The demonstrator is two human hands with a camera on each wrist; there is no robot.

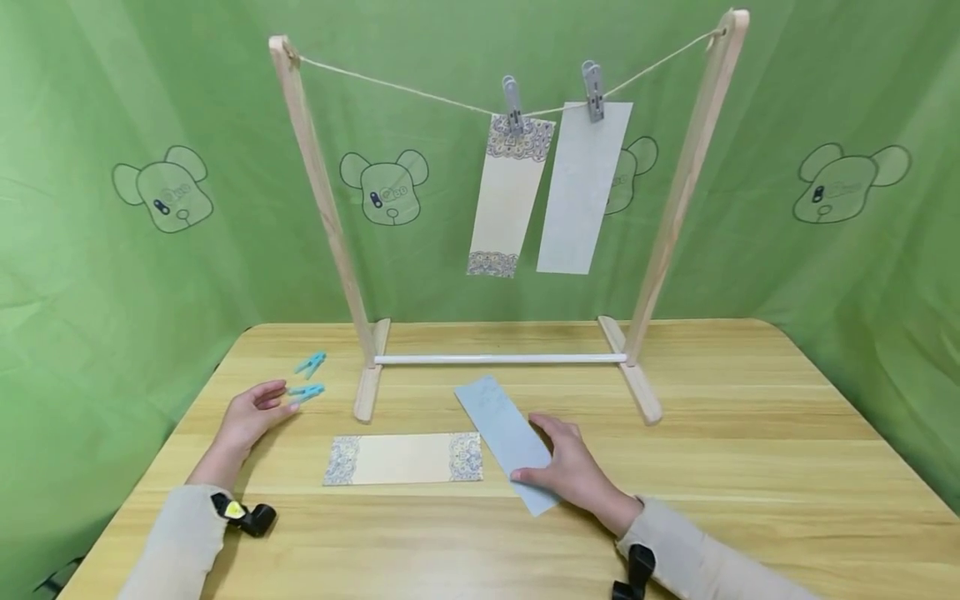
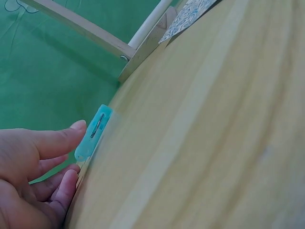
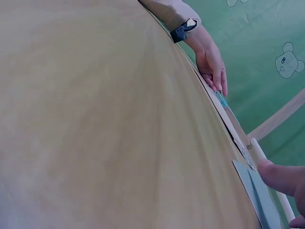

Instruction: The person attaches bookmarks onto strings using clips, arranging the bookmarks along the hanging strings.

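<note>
On the left side of the table (image 1: 360, 550), the left hand (image 1: 251, 417) is at the nearer blue clip (image 1: 306, 392); the clip's near end sits between thumb and fingertips, though honestly I can't tell if they're pinching it; it's lying right on the wood, with a second blue clip (image 1: 312, 363) just behind it. Over to the right, the right hand (image 1: 573, 467) grips the pale blue card (image 1: 498, 425) across its width, thumb at one long edge, fingers at the other; the far end sticks out past the fingertips. A patterned card (image 1: 401, 459) lies flat between the two hands; behind all that, a wooden stand (image 1: 321, 192) has two more cards clipped to its string (image 1: 397, 85).
</note>
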